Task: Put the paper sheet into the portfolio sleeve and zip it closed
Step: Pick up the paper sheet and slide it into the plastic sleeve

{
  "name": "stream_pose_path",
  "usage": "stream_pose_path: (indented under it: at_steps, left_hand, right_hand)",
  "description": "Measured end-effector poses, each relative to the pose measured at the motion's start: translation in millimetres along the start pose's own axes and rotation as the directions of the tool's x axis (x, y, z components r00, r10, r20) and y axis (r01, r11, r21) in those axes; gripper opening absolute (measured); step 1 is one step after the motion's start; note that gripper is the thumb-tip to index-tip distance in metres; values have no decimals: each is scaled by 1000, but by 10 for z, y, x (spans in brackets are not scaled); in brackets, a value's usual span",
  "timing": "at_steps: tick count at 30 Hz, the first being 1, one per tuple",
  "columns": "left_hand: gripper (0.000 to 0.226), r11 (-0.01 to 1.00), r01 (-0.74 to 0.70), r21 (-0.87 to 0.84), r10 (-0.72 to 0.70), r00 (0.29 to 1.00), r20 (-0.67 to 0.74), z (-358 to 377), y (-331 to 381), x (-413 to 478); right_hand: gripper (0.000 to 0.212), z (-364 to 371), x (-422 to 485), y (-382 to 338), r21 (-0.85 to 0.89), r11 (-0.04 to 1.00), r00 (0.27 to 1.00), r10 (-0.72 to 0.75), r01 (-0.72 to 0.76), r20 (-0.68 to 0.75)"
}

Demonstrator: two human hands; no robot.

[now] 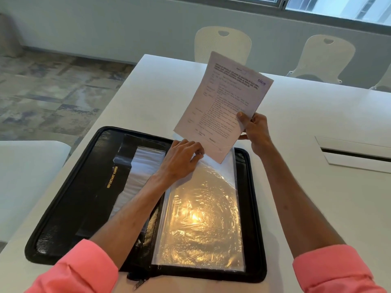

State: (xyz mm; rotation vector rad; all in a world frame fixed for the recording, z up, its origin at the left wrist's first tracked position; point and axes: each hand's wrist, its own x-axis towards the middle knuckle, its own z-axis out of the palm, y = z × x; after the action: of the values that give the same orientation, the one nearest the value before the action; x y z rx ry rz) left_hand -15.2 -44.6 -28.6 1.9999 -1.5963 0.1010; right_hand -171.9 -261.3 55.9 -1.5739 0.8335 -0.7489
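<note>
You're in an office meeting room: a long white conference table with a built-in cable hatch, matching white chairs along its far side, patterned carpet tiles, and a strip window.

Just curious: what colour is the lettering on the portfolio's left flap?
Gold lettering, clearest in head view.

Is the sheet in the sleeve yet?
Not yet: right hand holds the sheet up, its lower corner reaching the sleeve, which the left hand pinches.

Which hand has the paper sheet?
The right hand: it pinches the paper sheet by its edge. The left hand pinches the top of the clear sleeve.
</note>
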Motion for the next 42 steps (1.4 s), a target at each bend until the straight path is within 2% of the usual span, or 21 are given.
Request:
stream_pose_path:
  at_steps: [5, 13, 17, 21, 28, 42]
  left_hand:
    - [12, 999, 45, -6, -45, 999, 26, -84, -155, 50]
    - [19, 992, 103, 72, -110, 988, 104, -268, -424, 75]
    - [17, 992, 89, 93, -102, 984, 147, -347, -502, 94]
    - [14, 992, 92, 83, -103, 984, 143, -400, -557, 87]
    - [19, 993, 41, 108, -64, 972, 225, -513, -624, 135]
    - [26, 969, -85, 232, -5, 931, 365, -680, -770, 243]
  right_hand:
    - [22, -134, 64, 58, -61, 998, 991, 39, -32, 128]
    - [28, -248, 183, 211, -18, 995, 981, 96, -94, 168]
    - [28, -265, 220, 295, 36, 990, 979, 129, -136, 156]
    - [28, -289, 241, 340, 11, 991, 971, 126, -131, 204]
    - [15, -283, 360, 218, -77, 993, 953, 110, -91, 283]
    - [27, -272, 617, 75, -143, 989, 927, 93, -43, 364]
